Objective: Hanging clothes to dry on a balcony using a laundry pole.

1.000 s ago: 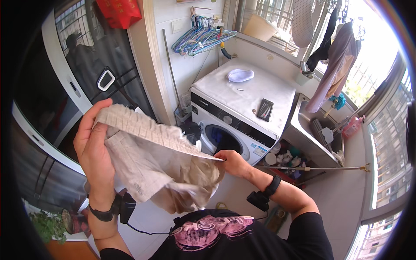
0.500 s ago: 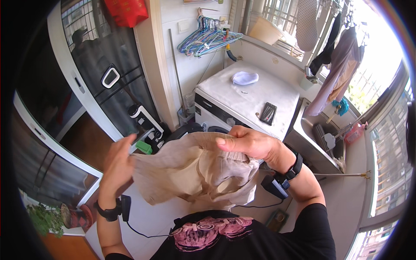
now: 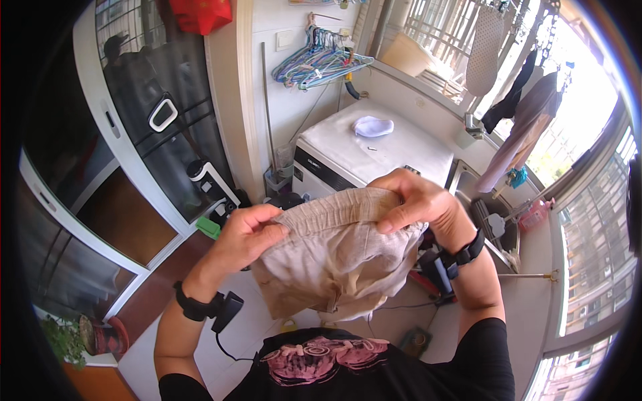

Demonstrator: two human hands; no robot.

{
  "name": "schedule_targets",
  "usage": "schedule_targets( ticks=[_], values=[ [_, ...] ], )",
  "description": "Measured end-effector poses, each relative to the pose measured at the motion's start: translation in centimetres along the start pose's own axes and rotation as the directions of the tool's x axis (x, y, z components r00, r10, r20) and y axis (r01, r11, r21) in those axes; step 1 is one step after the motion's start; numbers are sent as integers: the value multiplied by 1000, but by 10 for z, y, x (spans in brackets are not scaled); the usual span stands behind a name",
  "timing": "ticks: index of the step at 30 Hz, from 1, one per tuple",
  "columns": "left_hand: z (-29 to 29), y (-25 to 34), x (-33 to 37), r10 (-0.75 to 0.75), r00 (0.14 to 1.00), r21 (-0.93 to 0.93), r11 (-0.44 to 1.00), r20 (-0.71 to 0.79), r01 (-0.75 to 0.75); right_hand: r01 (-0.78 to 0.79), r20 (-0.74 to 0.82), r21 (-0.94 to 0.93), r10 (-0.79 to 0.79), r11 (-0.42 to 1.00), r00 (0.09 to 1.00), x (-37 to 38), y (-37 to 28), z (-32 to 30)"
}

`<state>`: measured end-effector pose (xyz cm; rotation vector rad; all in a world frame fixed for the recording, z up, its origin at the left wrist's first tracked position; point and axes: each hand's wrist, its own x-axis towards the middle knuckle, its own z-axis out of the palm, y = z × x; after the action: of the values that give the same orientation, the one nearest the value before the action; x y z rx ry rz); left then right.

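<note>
Beige shorts (image 3: 334, 247) with a gathered elastic waistband hang in front of my body, held up between both hands. At the left end of the waistband, my left hand (image 3: 247, 240) pinches the edge between thumb and fingers. My right hand (image 3: 421, 204) grips the right end, its thumb lying over the front of the cloth and the other fingers partly hidden behind it. Below the band the fabric drops in loose folds, bunched toward the right.
Beyond the shorts stands a white-topped washing machine (image 3: 408, 147) with a pale cloth item (image 3: 372, 126) on it. Hangers (image 3: 317, 63) hang on the wall. A sink (image 3: 473, 184) and hanging laundry (image 3: 525, 127) are right; a glass sliding door (image 3: 110, 127) and potted plant (image 3: 67, 337) left.
My left hand was off the cloth and blurred; it has come in to the right and taken the waistband. The band is now stretched out between both hands.
</note>
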<state>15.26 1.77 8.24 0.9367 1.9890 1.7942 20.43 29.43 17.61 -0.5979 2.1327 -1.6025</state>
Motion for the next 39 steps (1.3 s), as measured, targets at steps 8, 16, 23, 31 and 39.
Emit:
schedule_targets(
  ticks=[8, 16, 23, 31, 39],
  values=[
    [-4, 19, 26, -28, 1000, 304, 952, 9, 24, -279, -474, -871, -546, 404, 691, 12, 21, 8],
    [-37, 57, 8, 159, 965, 282, 955, -207, -96, -443, -568, -801, -277, 403, 775, 9, 127, 20],
    [-78, 51, -11, 154, 913, 225, 972, -378, -71, -304, -164, -77, 289, 950, 943, 27, 104, 47],
    [-111, 30, -43, 413, 655, 515, 856, -633, -42, -211, 293, 212, 144, 954, 945, 78, 110, -12],
    [-101, 56, -44, 86, 837, 422, 889, -540, 180, -90, -410, 426, 281, 900, 868, 242, 163, -185]
  ],
)
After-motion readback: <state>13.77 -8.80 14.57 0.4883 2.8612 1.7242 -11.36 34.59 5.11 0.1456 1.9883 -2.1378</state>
